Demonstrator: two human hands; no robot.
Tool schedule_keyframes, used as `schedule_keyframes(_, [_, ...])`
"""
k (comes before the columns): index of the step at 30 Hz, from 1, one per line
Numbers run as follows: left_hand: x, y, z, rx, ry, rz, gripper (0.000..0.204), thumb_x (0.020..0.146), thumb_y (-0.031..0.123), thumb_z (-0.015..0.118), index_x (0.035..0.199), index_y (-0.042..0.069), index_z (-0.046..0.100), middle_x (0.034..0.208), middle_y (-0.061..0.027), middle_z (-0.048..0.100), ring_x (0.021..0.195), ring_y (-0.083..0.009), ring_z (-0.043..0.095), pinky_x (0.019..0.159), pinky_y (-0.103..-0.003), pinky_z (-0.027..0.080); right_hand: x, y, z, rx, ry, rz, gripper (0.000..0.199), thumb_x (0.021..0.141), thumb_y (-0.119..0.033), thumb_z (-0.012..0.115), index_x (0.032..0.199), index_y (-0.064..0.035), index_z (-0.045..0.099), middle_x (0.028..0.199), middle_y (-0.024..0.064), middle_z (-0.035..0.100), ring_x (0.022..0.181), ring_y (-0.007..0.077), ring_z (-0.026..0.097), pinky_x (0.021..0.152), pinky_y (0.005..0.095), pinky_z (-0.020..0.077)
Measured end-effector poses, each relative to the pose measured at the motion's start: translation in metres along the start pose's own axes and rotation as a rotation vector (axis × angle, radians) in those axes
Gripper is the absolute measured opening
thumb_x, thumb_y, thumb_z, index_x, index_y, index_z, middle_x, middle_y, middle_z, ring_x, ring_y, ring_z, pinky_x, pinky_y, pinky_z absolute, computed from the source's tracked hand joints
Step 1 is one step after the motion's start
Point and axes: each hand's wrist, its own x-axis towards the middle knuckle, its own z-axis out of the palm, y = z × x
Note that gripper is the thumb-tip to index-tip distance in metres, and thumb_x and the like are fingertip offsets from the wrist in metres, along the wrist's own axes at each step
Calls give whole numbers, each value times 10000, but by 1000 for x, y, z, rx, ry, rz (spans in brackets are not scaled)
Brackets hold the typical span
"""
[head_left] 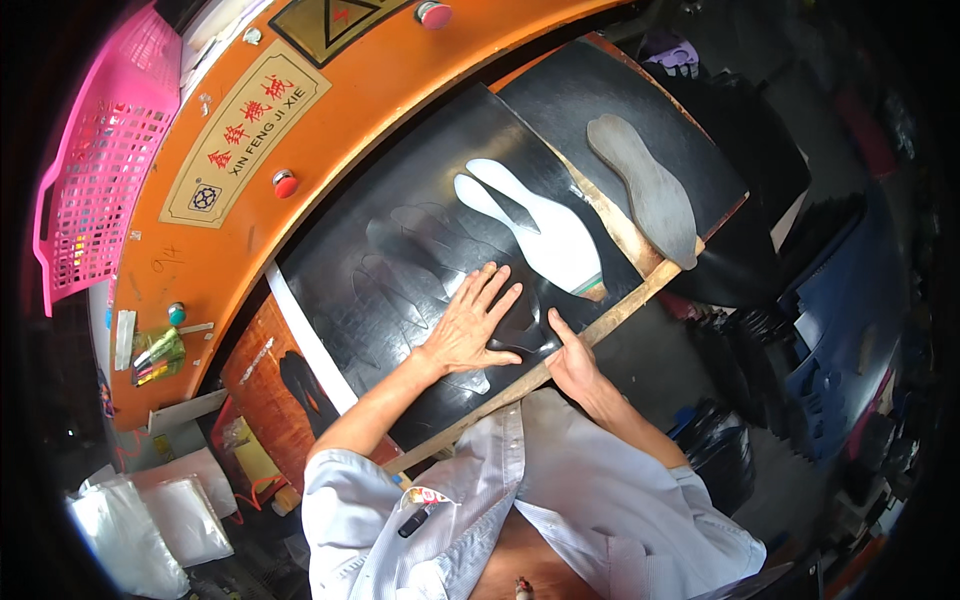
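Note:
A black work board (pixel 330 250) lies in front of me, with a wooden strip (pixel 470 415) along its near edge. My left hand (pixel 468 325) is flat on it, fingers spread, over thin dark shiny sheet material (pixel 517 325). At the near edge, my right hand (pixel 575 365) has its thumb stretched out beside that dark material; its other fingers are mostly hidden. Faint sole-shaped outlines (pixel 405 240) show on the board beyond my left hand. To the right lie white sole-shaped pieces (pixel 560 240), overlapping. Further right is a thicker grey sole-shaped piece (pixel 650 190).
An orange machine housing (pixel 235 270) with a red button (pixel 286 184) rises behind the board. A pink basket (pixel 105 170) stands at the far left. Clear plastic bags (pixel 130 530) lie lower left, and dark bags (pixel 715 445) lie beyond my right arm.

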Motion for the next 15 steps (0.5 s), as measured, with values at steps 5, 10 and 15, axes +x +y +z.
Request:
schedule_keyframes(5, [5,5,10,46,122,-63,726,789,271,814,1462,98,603,1548,-163,534,1481,-392,455,1219,-545,367,5,2,6,-232,186,-25,599,1015,-347,740,1473,-67,474,1371,64,627,1178,128,635,934,284,534])
schedule_keyframes(10, [5,-17,-34,-270,389,-737,394,998,294,638,1224,-24,694,1209,-187,717,1172,-300,661,1048,-457,497,2,-5,10,-293,137,-157,391,1053,-303,672,1076,86,696,932,177,755,798,233,742,722,338,601])
schedule_keyframes(15, [-36,-54,-140,-648,1384,-516,606,1084,469,589,1276,-106,618,1173,-176,719,1031,-241,722,960,-399,599,-1,-14,21,-384,168,-137,346,1056,-280,663,1098,63,672,965,179,745,812,238,736,749,346,600])
